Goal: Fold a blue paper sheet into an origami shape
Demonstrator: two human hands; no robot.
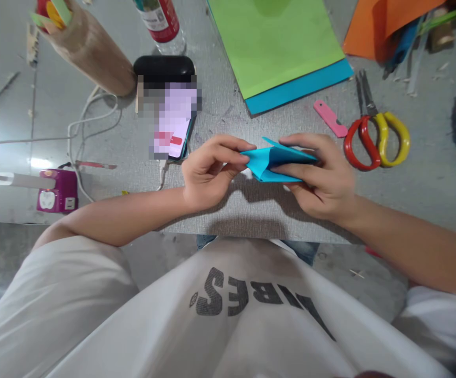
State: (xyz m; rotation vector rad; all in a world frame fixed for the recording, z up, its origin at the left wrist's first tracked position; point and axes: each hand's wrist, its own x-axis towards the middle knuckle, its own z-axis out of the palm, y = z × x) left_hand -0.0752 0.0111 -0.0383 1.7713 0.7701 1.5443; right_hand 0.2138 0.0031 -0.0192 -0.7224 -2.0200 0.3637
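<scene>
A folded piece of blue paper [260, 158] is held up between both hands, above the near edge of the table. Its left tip is pinched between the thumb and fingers of my left hand [215, 170]. My right hand [322, 173] grips the other end, with a finger reaching inside between the paper's layers. The folds stand partly apart on that side, so a pocket shows in the middle. Parts of the paper are hidden behind my right fingers.
Beyond the hands lie green paper sheets [283, 47] over a blue sheet [302, 86]. To the right are scissors [369, 126] and a pink folding cutter [330, 118]. Leftward are a phone [175, 121] on a cable, a tall paper tube [94, 50], a bottle [160, 23] and a purple power adapter [56, 191].
</scene>
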